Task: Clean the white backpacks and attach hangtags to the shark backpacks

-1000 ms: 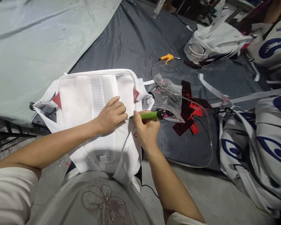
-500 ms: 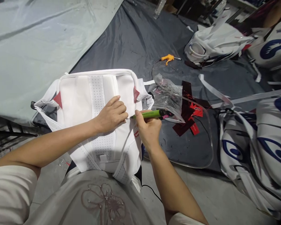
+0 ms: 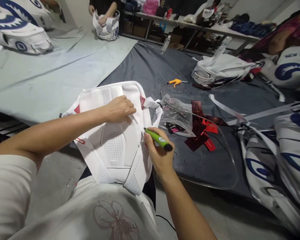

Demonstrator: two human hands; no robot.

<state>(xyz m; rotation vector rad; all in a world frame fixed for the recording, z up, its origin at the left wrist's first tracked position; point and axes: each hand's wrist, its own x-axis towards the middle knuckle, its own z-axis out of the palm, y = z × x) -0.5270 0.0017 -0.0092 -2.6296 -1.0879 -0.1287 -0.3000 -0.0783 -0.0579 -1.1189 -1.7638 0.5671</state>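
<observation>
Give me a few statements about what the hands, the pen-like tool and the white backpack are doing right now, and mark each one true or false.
1. The right hand holds a green tool. True.
2. The left hand rests flat on the white backpack. True.
3. The green tool's tip points away from the backpack. False: its tip sits at the backpack's right edge.
4. The orange tool lies on the grey sheet. True.
5. The left hand grips the clear plastic bag. False: the bag lies beside the backpack, untouched.
</observation>
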